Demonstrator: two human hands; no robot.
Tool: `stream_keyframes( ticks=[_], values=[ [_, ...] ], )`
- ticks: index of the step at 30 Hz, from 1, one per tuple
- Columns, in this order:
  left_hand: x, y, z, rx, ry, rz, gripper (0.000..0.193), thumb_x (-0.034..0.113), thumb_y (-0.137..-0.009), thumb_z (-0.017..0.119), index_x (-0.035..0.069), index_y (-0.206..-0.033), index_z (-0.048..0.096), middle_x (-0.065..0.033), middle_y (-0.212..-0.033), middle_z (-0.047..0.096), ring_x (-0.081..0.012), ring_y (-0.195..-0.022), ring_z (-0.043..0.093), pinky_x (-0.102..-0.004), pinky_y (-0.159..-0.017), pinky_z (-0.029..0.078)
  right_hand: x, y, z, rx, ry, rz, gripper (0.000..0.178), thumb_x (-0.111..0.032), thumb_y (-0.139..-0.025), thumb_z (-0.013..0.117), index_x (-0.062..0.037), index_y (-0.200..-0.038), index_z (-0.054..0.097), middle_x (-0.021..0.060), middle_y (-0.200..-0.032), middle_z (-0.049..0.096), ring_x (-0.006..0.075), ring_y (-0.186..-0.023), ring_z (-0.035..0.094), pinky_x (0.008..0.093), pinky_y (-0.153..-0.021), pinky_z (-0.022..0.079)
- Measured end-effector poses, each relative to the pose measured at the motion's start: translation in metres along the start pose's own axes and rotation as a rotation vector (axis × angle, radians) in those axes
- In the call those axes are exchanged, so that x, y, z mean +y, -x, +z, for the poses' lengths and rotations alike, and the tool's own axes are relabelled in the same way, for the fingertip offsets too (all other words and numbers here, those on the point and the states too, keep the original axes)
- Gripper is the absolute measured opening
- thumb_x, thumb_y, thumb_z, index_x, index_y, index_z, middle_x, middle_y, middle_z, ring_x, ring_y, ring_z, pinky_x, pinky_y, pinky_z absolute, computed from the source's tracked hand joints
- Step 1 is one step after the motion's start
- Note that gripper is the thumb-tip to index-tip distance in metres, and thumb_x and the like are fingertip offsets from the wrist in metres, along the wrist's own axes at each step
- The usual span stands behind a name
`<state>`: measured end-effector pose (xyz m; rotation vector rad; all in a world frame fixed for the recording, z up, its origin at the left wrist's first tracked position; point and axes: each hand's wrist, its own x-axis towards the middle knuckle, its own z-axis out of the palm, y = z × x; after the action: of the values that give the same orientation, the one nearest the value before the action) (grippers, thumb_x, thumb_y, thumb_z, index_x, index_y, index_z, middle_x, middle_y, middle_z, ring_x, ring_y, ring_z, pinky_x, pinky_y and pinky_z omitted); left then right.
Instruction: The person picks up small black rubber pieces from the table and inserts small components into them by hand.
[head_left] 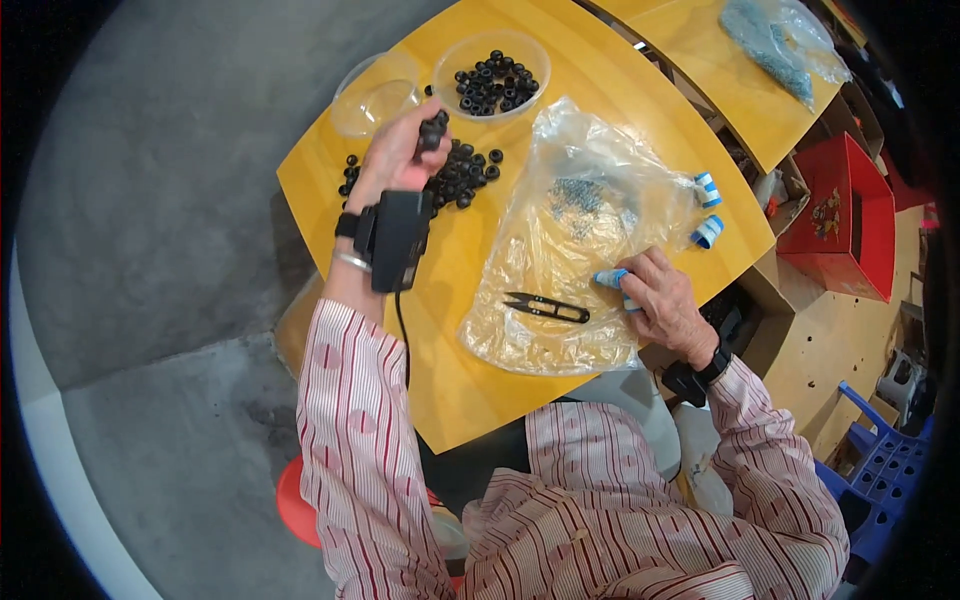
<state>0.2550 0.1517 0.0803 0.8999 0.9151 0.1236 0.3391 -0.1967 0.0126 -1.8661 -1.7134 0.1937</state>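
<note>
Several round black beads are gathered in my left hand, whose fingers curl around them above the yellow table. Beneath and beside that hand lies a loose pile of the same beads. My right hand rests at the near right edge of a clear plastic bag, its fingers closed on a short blue-and-white piece; whether that is worn on a fingertip or pinched, I cannot tell. Black thread snips lie on the bag, left of this hand. Small dark bits show inside the bag.
A clear round tub of black beads stands at the back, beside clear lids. Two blue-and-white rings lie near the table's right edge. A red box, a blue plastic stool and another yellow table are to the right.
</note>
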Motion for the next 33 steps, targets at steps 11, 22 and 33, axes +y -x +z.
stream_keyframes(
  ticks=[11,22,33],
  values=[
    [0.009,-0.013,0.032,0.084,0.03,0.248,0.035,0.023,-0.092,0.06,-0.005,-0.11,0.051,-0.0155,-0.096,0.056,-0.0239,-0.09,0.061,-0.0299,-0.081,0.052,-0.003,0.003,-0.002,-0.016,-0.027,0.041,0.037,-0.001,-0.057,0.06,-0.0063,-0.093,0.057,0.0092,-0.095,0.054,0.0292,-0.085,0.053,0.0356,-0.064,0.049],
    [-0.049,0.073,-0.066,0.204,-0.713,0.251,0.027,0.027,-0.09,0.062,0.004,-0.102,0.063,0.0014,-0.079,0.059,-0.0053,-0.066,0.05,-0.0198,-0.061,0.042,-0.003,-0.004,0.002,0.049,-0.002,0.016,0.04,0.0,-0.056,0.058,-0.0058,-0.095,0.06,0.0096,-0.092,0.057,0.0306,-0.08,0.055,0.0371,-0.062,0.049],
    [-0.111,0.059,-0.035,0.282,-1.194,0.81,0.019,0.014,-0.083,0.063,0.007,-0.1,0.063,-0.0158,-0.08,0.06,-0.0307,-0.075,0.06,-0.0368,-0.067,0.048,-0.002,0.002,0.008,0.042,0.057,0.003,0.034,-0.001,-0.058,0.058,-0.0054,-0.092,0.058,0.0107,-0.092,0.057,0.0321,-0.079,0.055,0.0392,-0.061,0.048]
  ],
)
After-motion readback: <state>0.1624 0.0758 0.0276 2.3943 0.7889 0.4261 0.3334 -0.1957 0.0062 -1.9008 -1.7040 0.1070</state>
